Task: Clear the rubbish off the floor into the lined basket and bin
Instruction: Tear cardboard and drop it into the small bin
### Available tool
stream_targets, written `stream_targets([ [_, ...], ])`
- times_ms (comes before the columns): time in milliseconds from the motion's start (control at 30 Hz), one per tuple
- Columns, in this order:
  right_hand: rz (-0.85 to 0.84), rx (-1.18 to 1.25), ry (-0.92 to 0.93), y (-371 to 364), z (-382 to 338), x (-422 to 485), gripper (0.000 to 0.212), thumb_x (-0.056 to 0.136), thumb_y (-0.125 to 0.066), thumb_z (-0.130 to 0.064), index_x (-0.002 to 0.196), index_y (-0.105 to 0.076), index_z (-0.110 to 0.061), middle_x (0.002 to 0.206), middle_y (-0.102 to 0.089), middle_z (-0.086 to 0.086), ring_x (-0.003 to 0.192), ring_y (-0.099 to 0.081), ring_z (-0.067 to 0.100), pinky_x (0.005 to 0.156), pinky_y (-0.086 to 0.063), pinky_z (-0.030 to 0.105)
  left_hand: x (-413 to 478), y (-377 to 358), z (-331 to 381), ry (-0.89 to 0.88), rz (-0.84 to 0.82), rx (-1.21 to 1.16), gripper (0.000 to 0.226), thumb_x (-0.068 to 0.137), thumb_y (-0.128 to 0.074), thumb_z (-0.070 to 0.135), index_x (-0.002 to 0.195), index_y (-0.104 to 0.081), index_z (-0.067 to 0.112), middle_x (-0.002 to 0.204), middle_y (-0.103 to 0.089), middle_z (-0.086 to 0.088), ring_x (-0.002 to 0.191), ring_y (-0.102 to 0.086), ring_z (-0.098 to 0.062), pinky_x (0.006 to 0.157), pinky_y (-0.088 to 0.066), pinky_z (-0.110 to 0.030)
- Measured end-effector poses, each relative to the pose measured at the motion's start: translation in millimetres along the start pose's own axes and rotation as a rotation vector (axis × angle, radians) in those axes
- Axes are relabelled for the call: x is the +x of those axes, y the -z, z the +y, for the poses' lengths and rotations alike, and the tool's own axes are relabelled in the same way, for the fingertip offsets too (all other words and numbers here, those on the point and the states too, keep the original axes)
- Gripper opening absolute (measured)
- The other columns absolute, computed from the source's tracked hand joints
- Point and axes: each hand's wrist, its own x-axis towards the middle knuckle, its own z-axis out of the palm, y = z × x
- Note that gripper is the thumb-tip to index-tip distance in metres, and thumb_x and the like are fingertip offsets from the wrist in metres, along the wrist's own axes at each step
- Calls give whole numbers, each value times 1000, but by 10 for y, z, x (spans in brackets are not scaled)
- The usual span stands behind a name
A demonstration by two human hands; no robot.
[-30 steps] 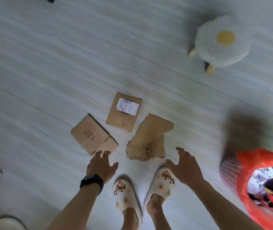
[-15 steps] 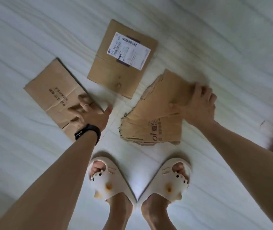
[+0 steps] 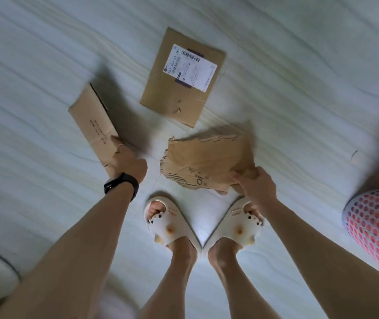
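Left hand (image 3: pixel 127 161), flat box (image 3: pixel 91 120) edge; right hand (image 3: pixel 256 187), torn cardboard (image 3: pixel 207 157) edge

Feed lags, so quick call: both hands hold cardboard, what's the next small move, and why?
Probably swing both pieces right. The left hand grips the flattened brown printed cardboard, the right hand grips the torn brown cardboard, and the red-lined white mesh basket stands close at right.
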Motion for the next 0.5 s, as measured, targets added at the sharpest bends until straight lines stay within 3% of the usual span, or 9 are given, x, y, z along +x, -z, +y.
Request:
stream_targets([
  [100, -100, -47, -40, 70, -62, -385, 60, 74, -69, -65, 113, -59, -19, 98, -67, -2, 91, -65, 23, 81, -53, 37, -347, 254, -143, 81, -24, -80, 88, 89, -51, 21, 154, 7, 16, 118, -59, -27, 105, -59, -44, 91, -51, -51],
  [167, -121, -100, -45, 40, -104, -512, 57, 77, -65, -65, 106, -63, -16, 79, -66, -5, 69, -64, 14, 60, -50, 28, -522, 338, -186, 105, -48, -118, 92, 85, -57, 17, 154, 4, 19, 116, -59, -28, 105, -57, -44, 86, -51, -50],
  [200, -142, -159, -32, -3, -119, -532, 57, 81, -61, -65, 106, -63, -14, 75, -64, -4, 67, -62, 13, 58, -46, 27, -594, 330, -186, 100, -52, -121, 93, 84, -57, 15, 154, 3, 20, 116, -59, -29, 102, -57, -44, 83, -49, -48],
  [267, -145, -273, -25, -142, -147, -464, 64, 87, -53, -63, 118, -58, -7, 94, -62, 6, 94, -60, 27, 80, -45, 35, -669, 256, -156, 61, -56, -118, 91, 86, -54, 14, 155, 6, 23, 112, -62, -25, 94, -59, -40, 75, -46, -42],
  [333, -88, -203, -90, -303, -144, -325, 75, 84, -59, -62, 133, -47, -7, 123, -49, 15, 120, -46, 37, 99, -37, 47, -667, 122, -157, 12, -42, -96, 92, 85, -50, 12, 155, 7, 26, 119, -62, -20, 95, -60, -40, 75, -45, -39],
  [400, 33, -79, -147, -491, -128, -177, 90, 78, -70, -61, 142, -34, -9, 137, -34, 19, 126, -39, 43, 104, -34, 50, -597, -78, -162, -64, -30, -31, 93, 83, -51, 13, 155, 6, 28, 135, -52, -15, 103, -57, -41, 81, -47, -42],
  [500, 169, -26, -132, -722, -103, -25, 98, 73, -78, -58, 140, -31, -4, 136, -30, 19, 120, -43, 47, 103, -38, 52, -467, -317, -149, -135, -18, 67, 88, 87, -52, 20, 155, 3, 29, 146, -35, -11, 110, -53, -41, 79, -43, -40],
])
